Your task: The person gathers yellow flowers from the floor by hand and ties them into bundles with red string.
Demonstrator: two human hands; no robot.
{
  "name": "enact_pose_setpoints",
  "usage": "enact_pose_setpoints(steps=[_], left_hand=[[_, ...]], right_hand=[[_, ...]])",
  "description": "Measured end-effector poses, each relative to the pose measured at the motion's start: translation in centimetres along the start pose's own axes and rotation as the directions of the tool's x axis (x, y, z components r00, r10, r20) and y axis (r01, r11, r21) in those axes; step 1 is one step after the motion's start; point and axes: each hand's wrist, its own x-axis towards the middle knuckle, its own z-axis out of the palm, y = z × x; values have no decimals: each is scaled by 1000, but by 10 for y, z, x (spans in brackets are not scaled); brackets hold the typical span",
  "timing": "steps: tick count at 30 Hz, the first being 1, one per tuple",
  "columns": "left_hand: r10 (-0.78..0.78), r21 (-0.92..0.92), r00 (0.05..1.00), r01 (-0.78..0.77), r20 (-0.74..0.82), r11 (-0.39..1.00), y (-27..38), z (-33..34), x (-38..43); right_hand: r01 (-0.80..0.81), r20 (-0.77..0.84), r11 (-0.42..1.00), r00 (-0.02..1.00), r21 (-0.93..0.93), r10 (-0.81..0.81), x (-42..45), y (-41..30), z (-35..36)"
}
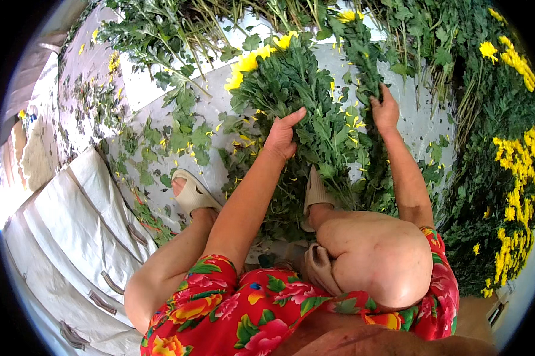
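Yellow chrysanthemums with long leafy stems form a bunch [303, 89] in front of me, its blooms toward the upper left. My left hand [283, 135] grips this bunch from its left side, thumb lying over the leaves. Farther right, my right hand [385, 109] is closed around a leafy chrysanthemum stem [361, 58] whose yellow bloom points away from me. The bunch's lower stems reach down beside my right slipper [317, 191]. Fallen petals and leaves lie under and around both hands.
A large pile of yellow chrysanthemums [516, 173] runs along the right side. More cut leafy stems [183, 31] lie across the far side. Loose leaves [187, 133] litter the grey floor sheet [214, 120]. A white sheet with handles [85, 213] stands at the left, near my left slipper [196, 191].
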Motion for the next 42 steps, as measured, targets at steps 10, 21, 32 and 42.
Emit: enact_pose_setpoints(steps=[10,21,32,42], left_hand=[[34,-45,998,-31,60,999,19,18,-18],[216,-14,942,-220,256,975,7,24,-29],[136,-139,987,-123,88,983,-3,13,-39],[48,21,997,-49,67,999,3,2,-39]], right_hand=[[287,-93,893,958,348,-272,-127,-62,-79],[371,84,812,888,450,-452,-174,-91,-68],[468,2,851,876,240,-482,-147,-131,-97],[498,162,816,815,294,-556,-140,-147,-50]])
